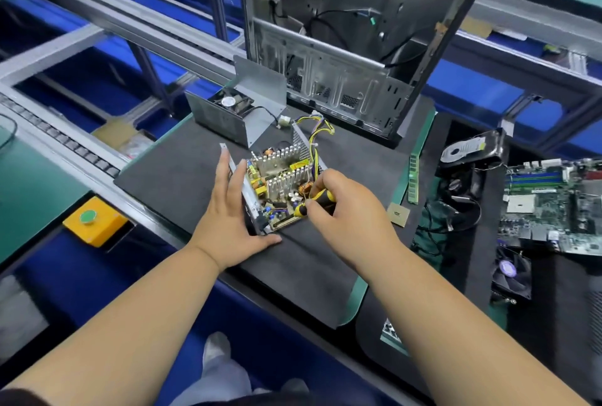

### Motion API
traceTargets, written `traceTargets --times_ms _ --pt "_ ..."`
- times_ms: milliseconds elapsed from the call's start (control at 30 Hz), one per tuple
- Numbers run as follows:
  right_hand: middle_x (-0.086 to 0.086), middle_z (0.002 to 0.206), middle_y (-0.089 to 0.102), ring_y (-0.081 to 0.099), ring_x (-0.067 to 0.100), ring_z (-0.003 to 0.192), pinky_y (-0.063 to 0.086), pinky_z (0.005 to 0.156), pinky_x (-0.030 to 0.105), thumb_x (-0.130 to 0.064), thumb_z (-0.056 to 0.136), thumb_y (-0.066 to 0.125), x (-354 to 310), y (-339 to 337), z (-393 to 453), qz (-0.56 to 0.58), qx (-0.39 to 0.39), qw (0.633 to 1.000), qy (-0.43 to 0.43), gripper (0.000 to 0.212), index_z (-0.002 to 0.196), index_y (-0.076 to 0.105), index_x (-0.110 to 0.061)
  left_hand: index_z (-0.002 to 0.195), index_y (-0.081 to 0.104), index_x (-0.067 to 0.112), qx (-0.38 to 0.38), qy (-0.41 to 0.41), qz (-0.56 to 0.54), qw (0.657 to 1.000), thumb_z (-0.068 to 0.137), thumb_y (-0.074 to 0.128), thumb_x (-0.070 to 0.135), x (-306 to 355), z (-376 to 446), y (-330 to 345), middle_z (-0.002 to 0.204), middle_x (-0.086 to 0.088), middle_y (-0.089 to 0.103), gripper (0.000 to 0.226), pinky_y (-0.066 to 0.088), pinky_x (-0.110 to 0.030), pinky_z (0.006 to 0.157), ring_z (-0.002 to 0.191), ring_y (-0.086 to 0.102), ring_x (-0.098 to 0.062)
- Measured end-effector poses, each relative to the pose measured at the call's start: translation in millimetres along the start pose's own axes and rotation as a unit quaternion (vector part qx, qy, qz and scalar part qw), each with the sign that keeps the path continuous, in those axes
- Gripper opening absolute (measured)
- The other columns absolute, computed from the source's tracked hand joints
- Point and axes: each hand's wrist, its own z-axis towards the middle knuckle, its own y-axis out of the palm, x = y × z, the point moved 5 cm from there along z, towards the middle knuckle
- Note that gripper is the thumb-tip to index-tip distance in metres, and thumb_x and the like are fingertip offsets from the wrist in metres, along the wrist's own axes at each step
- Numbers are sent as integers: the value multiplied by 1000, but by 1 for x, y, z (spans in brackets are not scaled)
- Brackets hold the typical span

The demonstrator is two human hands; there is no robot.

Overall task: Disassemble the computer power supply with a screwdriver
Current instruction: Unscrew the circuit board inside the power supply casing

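The left hand (pixel 233 210) braces the opened power supply (pixel 280 190) on the worktop (pixel 182 177) with fingers flat, the right hand (pixel 342 207) grips a screwdriver (pixel 314 202) at its circuit board; the fan cover (pixel 228 112) lies removed behind, board removal remaining.

The screwdriver (pixel 314 202) in my right hand (pixel 345 213) has a yellow and black handle. The power supply (pixel 280 187) shows silver fins, a yellowish board and copper-coloured coils, with yellow, black and purple wires (pixel 317 132) at twelve o'clock. The mat (pixel 182 174) is dark grey over a green-edged bench (pixel 358 295). At nine o'clock a yellow box (pixel 94 221) carries a green button (pixel 88 216). At three o'clock lies a green circuit board (pixel 550 207).
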Motion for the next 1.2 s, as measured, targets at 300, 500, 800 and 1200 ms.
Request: traceTargets --times_ms 300,500,800,1200 --pt "-3 86 63 58 23 80 51 67 39 -27 92 58 -12 2 6 -67 -8 997 -37 11 96 53 -19 157 5 20 28 28 6 999 66 84 52 0 3 3 165 -14 -11 125 29 -44 112 154 0 -23" --pt "1 85 64 58 29 80 41 59 36 -40 96 54 -33 5 19 -190 -40 978 -80 25 93 45 -17 156 9 18 25 20 12 999 64 85 52 0 3 2 165 -12 -10 124 36 -47 109 153 3 -23" --pt "-5 65 41 48 29 70 24 49 34 -42 98 53 -39 9 22 -239 -56 966 -75 28 90 34 -21 155 12 18 22 -3 25 999 62 85 53 2 2 1 166 -7 -8 123 44 -50 105 152 13 -24" --pt "-1 73 49 50 30 73 33 55 34 -45 97 53 -40 6 26 -223 -68 970 -74 28 96 46 -17 156 11 21 24 -5 30 999 61 86 50 1 0 2 166 -4 -10 124 45 -51 104 152 14 -26"
